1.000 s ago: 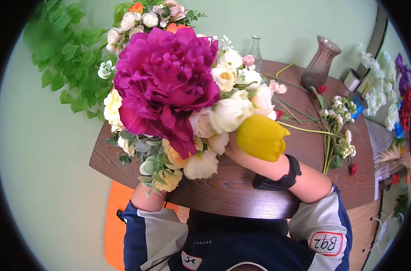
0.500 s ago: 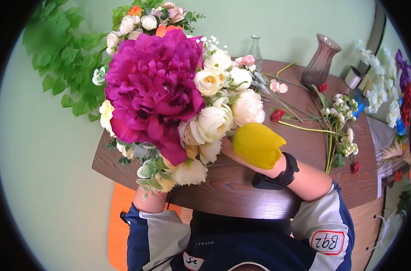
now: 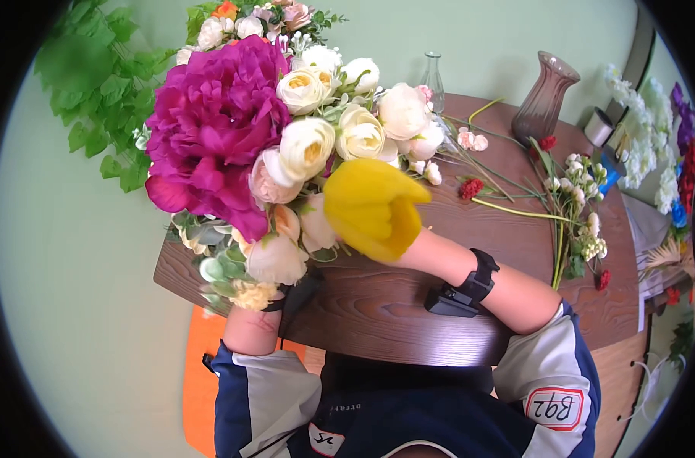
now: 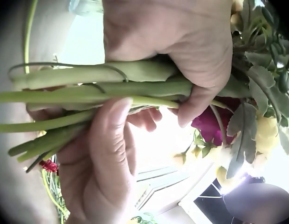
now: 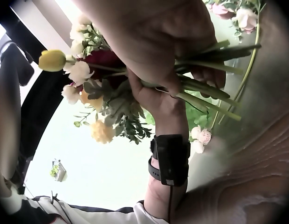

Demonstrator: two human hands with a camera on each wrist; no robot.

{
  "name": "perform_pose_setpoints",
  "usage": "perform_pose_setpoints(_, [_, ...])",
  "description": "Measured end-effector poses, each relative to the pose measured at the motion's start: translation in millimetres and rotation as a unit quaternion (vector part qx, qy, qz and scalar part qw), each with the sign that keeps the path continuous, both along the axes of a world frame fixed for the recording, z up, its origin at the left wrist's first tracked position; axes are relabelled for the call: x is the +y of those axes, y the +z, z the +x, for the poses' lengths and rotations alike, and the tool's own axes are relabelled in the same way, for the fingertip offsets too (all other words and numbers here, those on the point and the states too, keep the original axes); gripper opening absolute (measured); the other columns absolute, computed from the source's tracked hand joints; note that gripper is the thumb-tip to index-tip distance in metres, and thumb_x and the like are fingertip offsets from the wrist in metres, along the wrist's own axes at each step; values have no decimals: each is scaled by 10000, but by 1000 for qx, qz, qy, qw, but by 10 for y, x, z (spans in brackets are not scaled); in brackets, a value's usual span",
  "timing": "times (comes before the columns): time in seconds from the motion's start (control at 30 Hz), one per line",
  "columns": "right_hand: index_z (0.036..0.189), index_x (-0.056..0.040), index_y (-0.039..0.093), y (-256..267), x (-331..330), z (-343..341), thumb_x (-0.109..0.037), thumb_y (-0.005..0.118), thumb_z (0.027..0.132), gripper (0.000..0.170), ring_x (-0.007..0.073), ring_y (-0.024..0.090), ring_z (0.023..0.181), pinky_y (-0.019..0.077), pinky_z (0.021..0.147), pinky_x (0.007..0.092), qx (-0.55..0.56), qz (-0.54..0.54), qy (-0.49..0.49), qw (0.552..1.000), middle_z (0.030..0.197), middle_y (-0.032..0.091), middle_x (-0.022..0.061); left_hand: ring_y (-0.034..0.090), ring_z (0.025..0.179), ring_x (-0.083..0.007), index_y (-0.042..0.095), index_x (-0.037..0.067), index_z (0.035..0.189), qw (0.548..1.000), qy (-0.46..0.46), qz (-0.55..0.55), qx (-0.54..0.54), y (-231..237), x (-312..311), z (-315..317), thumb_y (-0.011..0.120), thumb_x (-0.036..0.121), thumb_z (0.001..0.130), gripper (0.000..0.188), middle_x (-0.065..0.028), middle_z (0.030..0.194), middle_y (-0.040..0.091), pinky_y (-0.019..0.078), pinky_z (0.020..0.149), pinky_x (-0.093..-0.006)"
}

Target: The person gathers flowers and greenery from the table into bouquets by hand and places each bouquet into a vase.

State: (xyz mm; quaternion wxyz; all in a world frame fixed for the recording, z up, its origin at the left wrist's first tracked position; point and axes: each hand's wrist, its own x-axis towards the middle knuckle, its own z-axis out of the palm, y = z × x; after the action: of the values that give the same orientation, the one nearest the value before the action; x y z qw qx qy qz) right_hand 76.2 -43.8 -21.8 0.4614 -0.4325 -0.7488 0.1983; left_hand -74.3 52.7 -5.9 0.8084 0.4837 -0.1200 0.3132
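Note:
A large bouquet of artificial flowers fills the head view, with a big magenta peony, cream roses, and a yellow tulip at its right side. My left hand grips the bundle of green stems just below the leaves. Lower on the same stems, my right hand holds them with its thumb laid along them. In the right wrist view, my right hand overlaps my left hand. Blossoms hide both hands in the head view.
On the brown wooden table lie loose stems with small white flowers and red blooms. A purple glass vase and a clear bottle stand at the back. Green leafy vines hang at the left wall.
The bouquet has shifted left and turned, showing more cream roses. The tulip has moved left and up along with my right forearm. A black wrist strap now shows on my left arm.

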Motion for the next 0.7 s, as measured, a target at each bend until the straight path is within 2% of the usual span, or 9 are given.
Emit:
perform_pose_setpoints(0.17, [928,51,533,-111,29,-75,-167,660,753,306,388,591,747,463,645,392,21,-67,42,997,753,587,248,450,453,-116,450,50,847,1000,10,21,5,-62,-37,68,597,100,828,156,-32,658,476,376,494,-243])
perform_pose_setpoints(0.2, [1098,-33,555,13,-17,-56,-109,646,769,350,269,595,909,444,823,343,-19,-196,43,980,1036,605,108,426,443,-105,444,56,808,1000,-3,28,-6,-65,-54,74,573,102,846,141,-21,632,468,359,484,-241])
perform_pose_setpoints(0.3, [1000,18,552,1,-49,-120,-192,682,739,360,302,615,838,466,734,366,84,-217,42,972,863,617,192,398,432,-94,438,63,764,999,2,36,-10,-80,-80,60,547,107,864,154,-9,602,456,340,473,-239])
perform_pose_setpoints(0.43, [1035,-17,562,-310,-19,-183,-217,680,749,368,254,584,961,442,831,338,89,-9,71,993,988,608,149,384,427,-88,437,68,743,997,64,34,15,-158,-103,17,540,120,868,170,-1,582,446,328,467,-236])
perform_pose_setpoints(0.5, [1089,-30,527,-452,33,-242,-183,653,776,371,246,543,1041,408,899,331,158,-224,70,959,1062,588,145,376,425,-85,437,70,733,995,93,34,28,-201,-98,-16,537,127,870,178,2,572,441,322,464,-234])
perform_pose_setpoints(0.53, [1140,-26,467,350,-409,-105,-141,603,816,370,202,579,934,451,818,320,54,-57,88,993,999,597,140,373,424,-84,437,71,728,993,109,34,34,-227,-98,-32,535,130,871,183,4,567,438,319,462,-233])
perform_pose_setpoints(0.57, [1140,-26,467,153,-297,-153,-141,603,816,370,202,579,934,451,818,320,53,-57,87,993,999,597,140,369,423,-82,437,72,723,991,124,34,40,-256,-99,-48,533,134,871,188,6,562,436,316,461,-232])
perform_pose_setpoints(0.63, [1113,-8,473,-198,-20,-327,-139,579,843,318,153,596,779,481,696,294,228,-313,132,912,950,591,133,362,420,-79,436,74,712,986,156,33,53,-316,-107,-84,530,140,873,198,10,552,430,309,458,-231])
perform_pose_setpoints(0.7, [1040,0,506,-244,-99,-168,-180,582,857,268,120,575,650,471,589,269,295,-245,166,908,846,593,109,355,418,-77,436,76,702,979,188,33,67,-366,-114,-122,527,147,875,208,14,543,425,303,454,-229])
